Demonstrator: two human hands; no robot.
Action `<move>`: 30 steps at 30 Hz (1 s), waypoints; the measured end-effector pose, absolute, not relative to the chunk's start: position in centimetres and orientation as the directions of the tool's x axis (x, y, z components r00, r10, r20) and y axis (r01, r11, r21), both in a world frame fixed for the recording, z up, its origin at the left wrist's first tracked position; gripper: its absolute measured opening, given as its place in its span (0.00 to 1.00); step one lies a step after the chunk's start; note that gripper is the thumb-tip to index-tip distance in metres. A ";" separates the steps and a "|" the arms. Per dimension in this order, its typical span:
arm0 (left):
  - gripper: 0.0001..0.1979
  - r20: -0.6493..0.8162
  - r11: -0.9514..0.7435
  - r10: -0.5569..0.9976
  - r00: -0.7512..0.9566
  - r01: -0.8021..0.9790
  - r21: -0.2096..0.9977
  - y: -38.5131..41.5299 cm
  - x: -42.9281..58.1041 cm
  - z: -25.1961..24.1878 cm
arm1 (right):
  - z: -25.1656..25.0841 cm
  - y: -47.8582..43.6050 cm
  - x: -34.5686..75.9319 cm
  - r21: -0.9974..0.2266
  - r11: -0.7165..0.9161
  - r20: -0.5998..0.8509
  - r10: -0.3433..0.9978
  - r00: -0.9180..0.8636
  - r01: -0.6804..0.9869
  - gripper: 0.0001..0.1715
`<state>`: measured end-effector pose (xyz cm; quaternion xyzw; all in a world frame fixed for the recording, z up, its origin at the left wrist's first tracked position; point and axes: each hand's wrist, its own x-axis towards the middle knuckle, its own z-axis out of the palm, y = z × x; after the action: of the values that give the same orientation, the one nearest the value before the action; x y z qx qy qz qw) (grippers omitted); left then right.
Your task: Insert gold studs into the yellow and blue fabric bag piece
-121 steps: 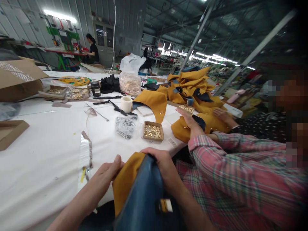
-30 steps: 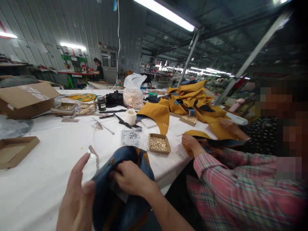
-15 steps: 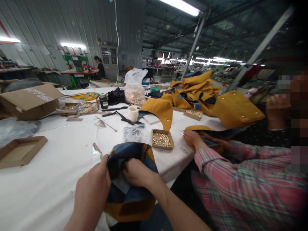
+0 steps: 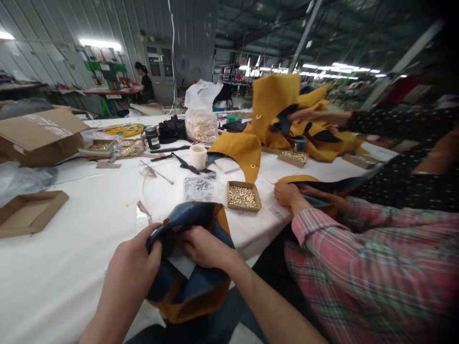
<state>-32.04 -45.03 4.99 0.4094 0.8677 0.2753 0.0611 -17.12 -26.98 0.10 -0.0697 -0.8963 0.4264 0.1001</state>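
Observation:
I hold a blue and mustard fabric piece (image 4: 195,282) at the near edge of the white table (image 4: 71,248). My left hand (image 4: 131,270) grips its left edge, thumb on top. My right hand (image 4: 202,246) is closed on the middle of the cloth, fingers curled into a fold. A small cardboard box of gold rivets (image 4: 244,196) sits just beyond the fabric. A clear bag of silver fasteners (image 4: 199,187) lies beside that box.
A co-worker's hand in a plaid sleeve (image 4: 287,193) rests on mustard fabric at my right. Another person's hand (image 4: 311,115) lifts a mustard piece (image 4: 274,102) over the pile. Cardboard boxes (image 4: 39,134) and a flat tray (image 4: 27,212) stand at left.
My left hand went from open beside the cloth to gripping its left edge. The far person swung a mustard piece up and across to above the pile.

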 end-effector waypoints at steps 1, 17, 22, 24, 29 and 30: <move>0.23 0.098 0.493 0.750 -0.654 0.652 0.576 -45.1 -32.5 4.9 | -0.1 -26.9 -17.2 -0.825 0.566 0.141 0.204 -0.969 -0.001 0.19; 0.23 -0.007 0.537 0.779 -0.626 0.662 0.523 -45.2 -32.3 6.1 | -0.8 -27.5 -18.1 -0.888 0.457 0.116 0.313 -0.943 0.042 0.19; 0.22 0.010 0.519 0.786 -0.618 0.667 0.535 -45.3 -32.7 6.1 | -1.1 -27.5 -18.4 -0.954 0.301 0.100 0.373 -0.923 0.018 0.13; 0.21 -0.007 0.545 0.781 -0.625 0.675 0.497 -45.2 -32.6 6.1 | -1.2 -27.5 -18.5 -0.945 0.324 0.082 0.375 -0.923 0.048 0.18; 0.19 -0.029 0.620 0.753 -0.657 0.695 0.363 -45.3 -32.3 6.2 | -1.6 -27.5 -18.4 -0.966 0.253 0.032 0.348 -0.937 0.061 0.15; 0.19 -0.032 0.612 0.761 -0.648 0.700 0.368 -45.3 -32.2 6.2 | -1.7 -27.5 -18.4 -0.976 0.209 0.017 0.357 -0.934 0.062 0.16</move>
<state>-32.25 -45.32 6.19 0.4092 0.8929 0.1634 0.0929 -18.37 -27.48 -1.69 -0.1366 -0.7681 0.6139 0.1202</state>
